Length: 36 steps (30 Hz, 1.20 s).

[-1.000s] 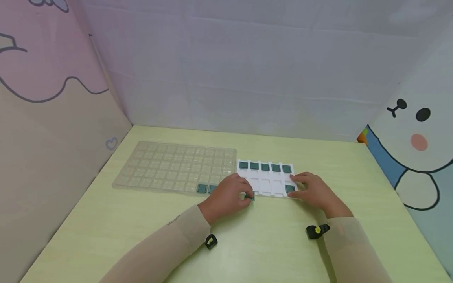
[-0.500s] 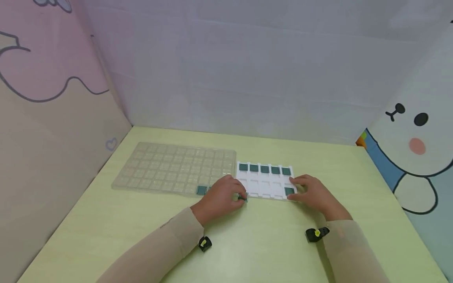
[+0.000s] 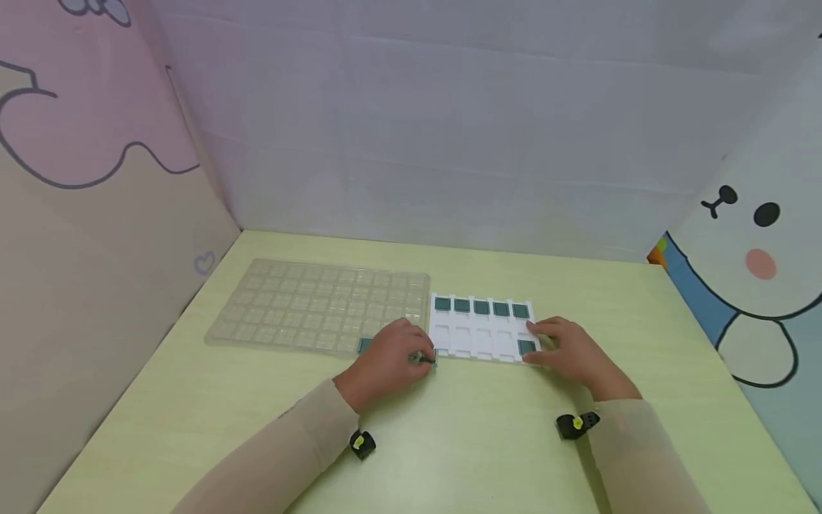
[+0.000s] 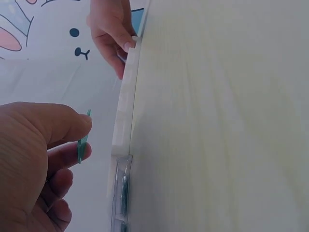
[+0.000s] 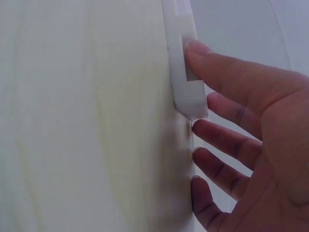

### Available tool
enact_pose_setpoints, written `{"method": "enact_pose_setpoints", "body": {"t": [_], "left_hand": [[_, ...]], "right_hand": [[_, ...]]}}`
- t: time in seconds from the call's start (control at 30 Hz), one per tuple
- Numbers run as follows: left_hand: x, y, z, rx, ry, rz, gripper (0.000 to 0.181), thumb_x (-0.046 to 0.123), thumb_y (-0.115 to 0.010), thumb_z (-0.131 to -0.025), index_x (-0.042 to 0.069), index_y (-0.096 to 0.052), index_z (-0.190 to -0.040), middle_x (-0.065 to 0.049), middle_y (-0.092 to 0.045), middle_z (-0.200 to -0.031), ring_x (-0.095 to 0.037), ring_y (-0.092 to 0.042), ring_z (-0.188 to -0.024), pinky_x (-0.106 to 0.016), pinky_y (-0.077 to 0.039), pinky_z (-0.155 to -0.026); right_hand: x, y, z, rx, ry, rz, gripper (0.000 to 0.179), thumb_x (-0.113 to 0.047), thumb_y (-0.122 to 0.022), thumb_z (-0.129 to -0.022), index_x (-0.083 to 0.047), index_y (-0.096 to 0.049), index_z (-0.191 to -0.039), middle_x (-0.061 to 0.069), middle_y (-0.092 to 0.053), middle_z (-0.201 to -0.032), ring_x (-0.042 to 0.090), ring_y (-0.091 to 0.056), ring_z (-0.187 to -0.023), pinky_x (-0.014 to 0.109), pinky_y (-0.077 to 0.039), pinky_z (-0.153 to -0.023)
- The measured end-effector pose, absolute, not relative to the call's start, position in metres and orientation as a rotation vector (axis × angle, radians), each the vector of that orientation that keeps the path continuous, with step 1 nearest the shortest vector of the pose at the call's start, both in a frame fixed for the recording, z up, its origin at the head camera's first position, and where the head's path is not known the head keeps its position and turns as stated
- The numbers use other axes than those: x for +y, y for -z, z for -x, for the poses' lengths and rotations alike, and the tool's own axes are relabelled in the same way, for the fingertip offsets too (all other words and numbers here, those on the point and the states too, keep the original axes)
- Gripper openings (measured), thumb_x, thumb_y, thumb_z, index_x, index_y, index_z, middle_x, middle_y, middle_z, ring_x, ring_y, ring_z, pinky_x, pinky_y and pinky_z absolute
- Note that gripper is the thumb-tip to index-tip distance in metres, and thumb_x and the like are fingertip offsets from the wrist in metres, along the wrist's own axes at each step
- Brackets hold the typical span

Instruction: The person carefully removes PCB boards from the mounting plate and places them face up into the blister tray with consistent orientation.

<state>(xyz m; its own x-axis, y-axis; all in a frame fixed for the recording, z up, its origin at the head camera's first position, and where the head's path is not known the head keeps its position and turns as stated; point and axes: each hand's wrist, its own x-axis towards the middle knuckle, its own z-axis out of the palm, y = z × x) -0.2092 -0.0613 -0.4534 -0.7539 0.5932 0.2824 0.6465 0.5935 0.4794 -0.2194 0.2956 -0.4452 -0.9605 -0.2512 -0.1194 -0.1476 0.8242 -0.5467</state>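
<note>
My left hand (image 3: 388,360) pinches a thin green square plate (image 4: 83,142) between thumb and index finger, at the front right corner of the clear compartment tray (image 3: 221,332). In the left wrist view the plate is held on edge, apart from the trays. My right hand (image 3: 568,350) grips the right end of the white slotted tray (image 3: 472,343), thumb on its front side in the right wrist view. Several green plates fill the white tray's back row, and one green plate (image 3: 526,348) sits at its front right. Another green plate (image 3: 364,345) shows in the clear tray's front row, partly hidden by my left hand.
Both trays lie side by side on a pale wooden table (image 3: 462,442). A white cloth wall (image 3: 449,143) stands behind, with printed panels at the left and right. Black bands with yellow marks are on both wrists.
My left hand has moved left with the green plate, from the white tray's front edge to the clear tray's front right corner. The right hand stays at the white tray.
</note>
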Motion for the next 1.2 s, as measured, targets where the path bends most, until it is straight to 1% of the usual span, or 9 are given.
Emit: {"method": "enact_pose_setpoints", "body": {"t": [0.27, 0.37, 0.57, 0.93, 1.2], "left_hand": [[-0.066, 0.456, 0.209, -2.742, 0.905, 1.023, 0.01, 0.01, -0.079, -0.087, 0.019, -0.081, -0.088, 0.01, -0.073, -0.101, -0.014, -0.056, -0.095, -0.029, -0.049, -0.085], [-0.068, 0.457, 0.209, -2.755, 0.894, 1.027, 0.009, 0.011, -0.079, -0.088, 0.019, -0.081, -0.088, 0.01, -0.074, -0.101, -0.014, -0.056, -0.094, -0.03, -0.05, -0.084], [-0.073, 0.457, 0.207, -2.793, 0.853, 1.021, 0.008, 0.012, -0.078, -0.089, 0.02, -0.081, -0.088, 0.01, -0.074, -0.102, -0.013, -0.056, -0.095, -0.03, -0.05, -0.085], [-0.083, 0.453, 0.209, -2.721, 0.873, 1.011, 0.013, 0.007, -0.077, -0.086, 0.019, -0.081, -0.085, 0.011, -0.074, -0.098, -0.014, -0.056, -0.094, -0.031, -0.049, -0.086], [-0.091, 0.459, 0.211, -2.765, 0.891, 0.939, 0.011, 0.01, -0.079, -0.087, 0.02, -0.082, -0.088, 0.012, -0.074, -0.101, -0.012, -0.057, -0.097, -0.032, -0.049, -0.09]], "right_hand": [[0.302, 0.448, 0.217, 2.832, 0.82, 0.319, 0.068, -0.035, -0.083, -0.089, -0.001, -0.059, -0.143, 0.028, -0.053, -0.142, 0.053, -0.042, -0.135, 0.067, -0.035, -0.109], [0.303, 0.449, 0.216, 2.82, 0.842, 0.312, 0.069, -0.035, -0.082, -0.089, -0.001, -0.059, -0.144, 0.028, -0.052, -0.143, 0.053, -0.042, -0.135, 0.067, -0.035, -0.109], [0.301, 0.453, 0.218, 2.806, 0.879, 0.31, 0.069, -0.036, -0.083, -0.088, -0.002, -0.06, -0.143, 0.027, -0.052, -0.143, 0.052, -0.041, -0.136, 0.067, -0.034, -0.11], [0.298, 0.452, 0.223, 2.828, 0.851, 0.318, 0.068, -0.034, -0.083, -0.089, -0.002, -0.06, -0.143, 0.027, -0.052, -0.144, 0.052, -0.041, -0.137, 0.066, -0.033, -0.111], [0.299, 0.452, 0.223, 2.829, 0.858, 0.332, 0.068, -0.035, -0.083, -0.088, -0.002, -0.06, -0.143, 0.027, -0.052, -0.143, 0.052, -0.041, -0.136, 0.066, -0.033, -0.11]]}}
